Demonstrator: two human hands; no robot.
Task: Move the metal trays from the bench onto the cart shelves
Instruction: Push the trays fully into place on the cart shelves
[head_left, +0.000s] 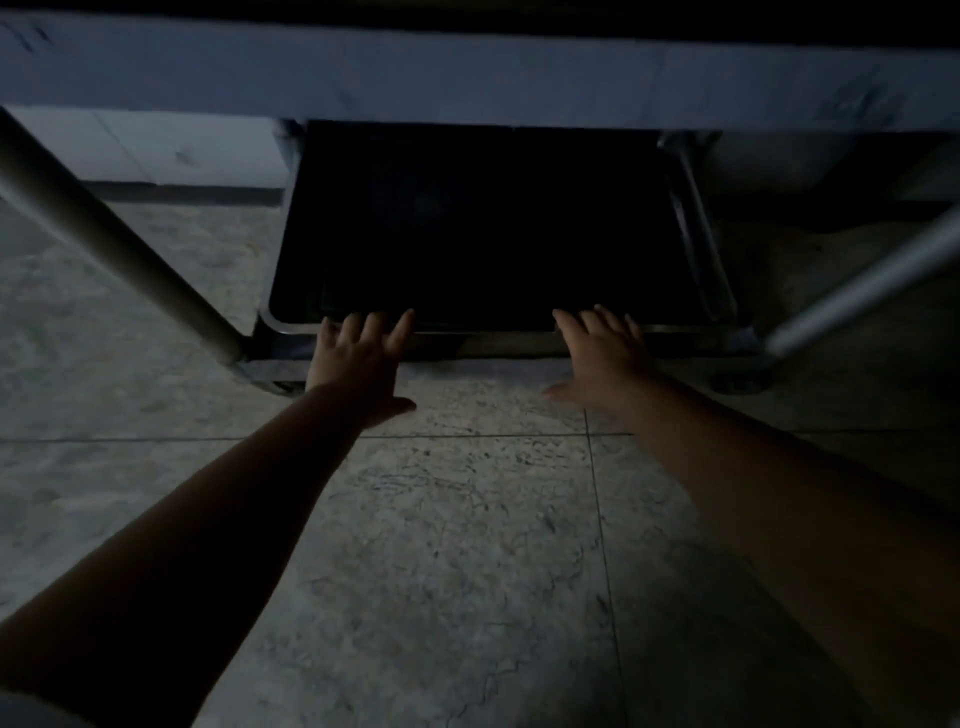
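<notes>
Step in hand: I judged this to be the seating of a metal tray (488, 228) on the lowest cart shelf (519, 344).
Tray position: it lay flat and dark inside the shelf, its near edge along the shelf's front lip, under the upper shelf (467, 78).
Left hand (358, 358): fingers were straight and spread, tips at the tray's near edge toward the front-left corner; nothing gripped.
Right hand (602, 353): fingers were likewise extended, tips at the near edge right of centre; nothing gripped.
Contact: I could not tell in this dim light whether the fingertips pressed the rim or hovered just above.
Surroundings: cart posts (114, 234) stood at either side on a tiled floor (467, 545).
Next move: I judged a level push, then withdrawal towards the bench, which was out of view.
</notes>
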